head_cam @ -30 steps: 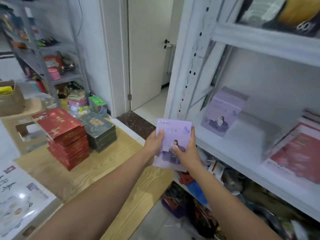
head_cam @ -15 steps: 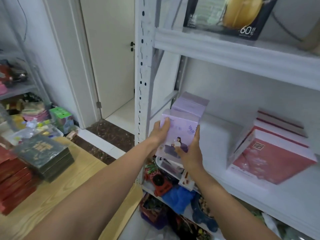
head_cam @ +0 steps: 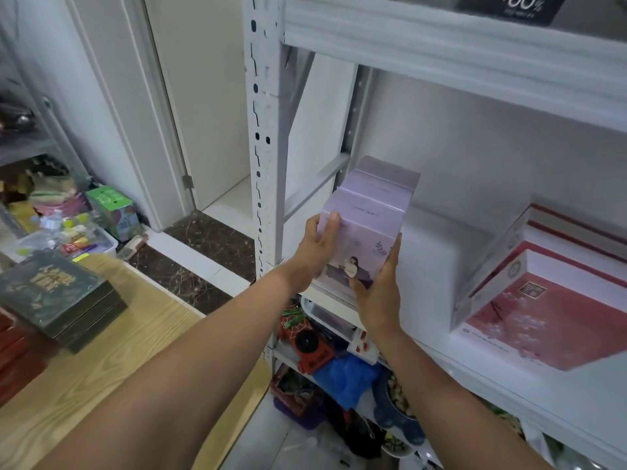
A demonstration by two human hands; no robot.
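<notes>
A pale purple box (head_cam: 364,232) with a seated figure printed on its front stands upright at the left end of the white shelf (head_cam: 437,354). My left hand (head_cam: 315,247) holds its left side, fingers wrapped over the edge. My right hand (head_cam: 380,296) holds its right side and lower front, thumb on the print. Directly behind it stand two more purple boxes (head_cam: 390,174) of the same kind, touching in a row.
Red and white boxes (head_cam: 549,300) lean on the shelf at right. A white upright post (head_cam: 263,130) stands just left of my hands. Clutter fills the shelf below (head_cam: 339,364). A wooden table (head_cam: 112,354) at left carries dark green boxes (head_cam: 57,293).
The purple box has travelled from in front of the shelf up onto its left end, against the boxes standing there. Both hands kept hold, and the view swung right toward the shelf.
</notes>
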